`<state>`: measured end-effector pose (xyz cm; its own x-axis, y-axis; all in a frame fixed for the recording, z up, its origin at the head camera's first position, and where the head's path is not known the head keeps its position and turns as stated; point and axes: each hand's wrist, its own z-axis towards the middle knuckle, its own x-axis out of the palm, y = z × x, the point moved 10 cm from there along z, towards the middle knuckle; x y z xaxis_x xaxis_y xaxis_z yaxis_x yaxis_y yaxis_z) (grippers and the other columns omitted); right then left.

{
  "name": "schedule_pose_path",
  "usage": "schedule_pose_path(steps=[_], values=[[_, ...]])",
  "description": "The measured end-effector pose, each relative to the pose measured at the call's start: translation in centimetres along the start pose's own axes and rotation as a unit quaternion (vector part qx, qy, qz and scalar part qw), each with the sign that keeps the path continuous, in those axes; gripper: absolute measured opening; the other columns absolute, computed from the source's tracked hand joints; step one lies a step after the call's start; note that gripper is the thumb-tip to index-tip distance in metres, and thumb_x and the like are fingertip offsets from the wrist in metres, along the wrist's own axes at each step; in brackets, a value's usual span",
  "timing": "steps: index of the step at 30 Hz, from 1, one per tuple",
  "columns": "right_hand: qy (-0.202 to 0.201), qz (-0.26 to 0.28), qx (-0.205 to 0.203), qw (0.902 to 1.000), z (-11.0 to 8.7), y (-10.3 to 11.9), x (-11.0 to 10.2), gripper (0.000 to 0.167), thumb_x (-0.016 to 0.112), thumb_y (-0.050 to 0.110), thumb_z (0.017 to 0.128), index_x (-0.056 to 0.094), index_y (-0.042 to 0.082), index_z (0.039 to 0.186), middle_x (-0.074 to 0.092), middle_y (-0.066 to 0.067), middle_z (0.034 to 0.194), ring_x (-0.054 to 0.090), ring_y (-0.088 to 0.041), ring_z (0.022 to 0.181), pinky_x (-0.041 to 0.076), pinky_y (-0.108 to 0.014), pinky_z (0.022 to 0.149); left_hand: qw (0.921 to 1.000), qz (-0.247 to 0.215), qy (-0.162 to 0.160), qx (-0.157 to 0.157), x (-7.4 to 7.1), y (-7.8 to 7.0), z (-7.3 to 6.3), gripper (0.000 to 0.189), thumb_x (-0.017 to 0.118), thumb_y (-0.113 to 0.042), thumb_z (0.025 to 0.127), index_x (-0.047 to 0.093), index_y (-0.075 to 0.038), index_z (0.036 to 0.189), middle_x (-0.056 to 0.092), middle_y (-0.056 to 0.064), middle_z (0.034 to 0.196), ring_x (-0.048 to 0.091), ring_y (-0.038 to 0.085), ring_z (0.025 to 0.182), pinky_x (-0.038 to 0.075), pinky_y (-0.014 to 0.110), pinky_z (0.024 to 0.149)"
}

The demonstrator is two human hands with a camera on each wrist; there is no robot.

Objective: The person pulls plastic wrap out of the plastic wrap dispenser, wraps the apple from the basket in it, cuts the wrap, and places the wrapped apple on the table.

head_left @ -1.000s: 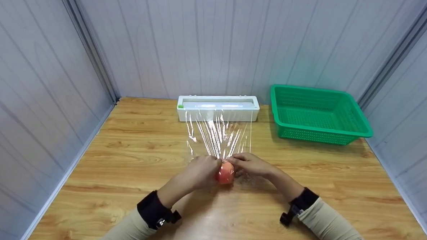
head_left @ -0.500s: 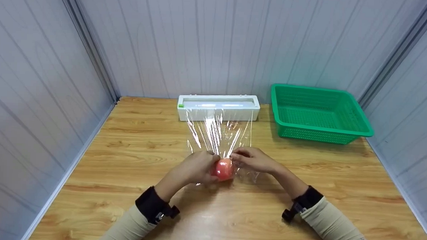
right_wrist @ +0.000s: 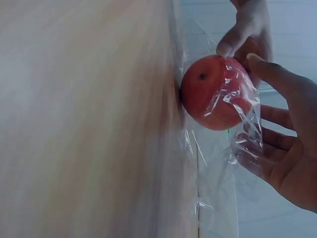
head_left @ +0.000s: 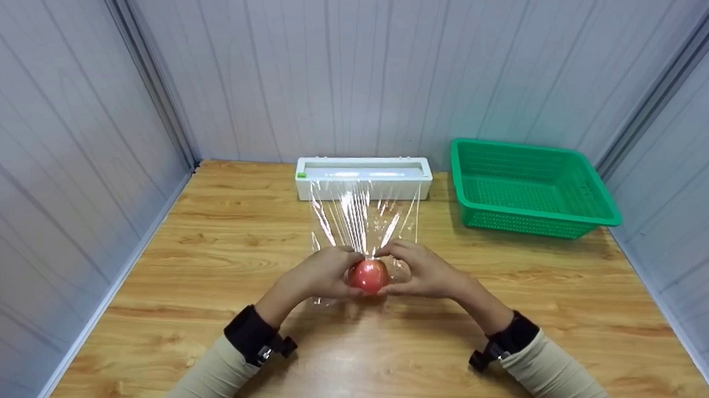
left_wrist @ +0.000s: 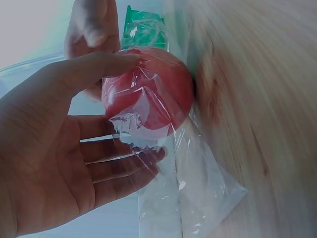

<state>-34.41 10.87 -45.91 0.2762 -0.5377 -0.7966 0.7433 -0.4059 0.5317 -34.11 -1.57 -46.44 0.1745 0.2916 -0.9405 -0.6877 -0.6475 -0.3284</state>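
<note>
A round red tomato [head_left: 369,276] sits on the table, partly covered by clear plastic wrap [head_left: 353,220] that runs from the white dispenser [head_left: 364,190] behind it. In the head view, my left hand [head_left: 326,274] holds the tomato from the left and my right hand [head_left: 426,273] from the right. My left thumb lies over the film on the tomato [left_wrist: 148,94] in the left wrist view, its fingers spread behind loose film. A small dark spot marks the tomato [right_wrist: 213,94] in the right wrist view, where my right thumb touches its edge and the fingers curl behind crinkled film.
A green plastic basket [head_left: 536,218] stands at the back right, beside the dispenser. The wooden table [head_left: 221,241] is enclosed by pale panelled walls [head_left: 360,73] at the back and both sides.
The film in front has been drawn around the tomato, which has rolled slightly away and left. My hands have shifted from gathering the film to cupping the tomato's sides.
</note>
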Motion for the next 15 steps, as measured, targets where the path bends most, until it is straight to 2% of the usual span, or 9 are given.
schedule_pose_path(steps=[6, 15], values=[[-0.001, -0.041, -0.005, 0.9992, 0.04, 0.54, 0.78, 0.070, 0.098, 0.035, 0.076, 0.065, 0.012, 0.133, 0.065, -0.002, 0.127, 0.065, -0.030, 0.119, 0.055, -0.045, 0.105, 0.9999, -0.011, 0.012, -0.006, 0.22, 0.36, 0.01, 0.054, 0.086, -0.040, 0.086, 0.071, -0.008, 0.127, 0.071, 0.003, 0.104, 0.066, 0.018, 0.089, 0.059, 0.030, 0.076], [-0.008, -0.035, 0.019, 0.9992, 0.00, -0.04, 1.17, 0.068, 0.098, 0.027, 0.076, 0.064, 0.015, 0.134, 0.064, 0.001, 0.129, 0.062, -0.019, 0.121, 0.054, -0.040, 0.106, 0.9990, -0.041, 0.016, -0.006, 0.28, 0.70, 0.07, 0.051, 0.087, -0.037, 0.086, 0.070, -0.007, 0.123, 0.069, 0.003, 0.106, 0.066, 0.020, 0.092, 0.059, 0.029, 0.078]])
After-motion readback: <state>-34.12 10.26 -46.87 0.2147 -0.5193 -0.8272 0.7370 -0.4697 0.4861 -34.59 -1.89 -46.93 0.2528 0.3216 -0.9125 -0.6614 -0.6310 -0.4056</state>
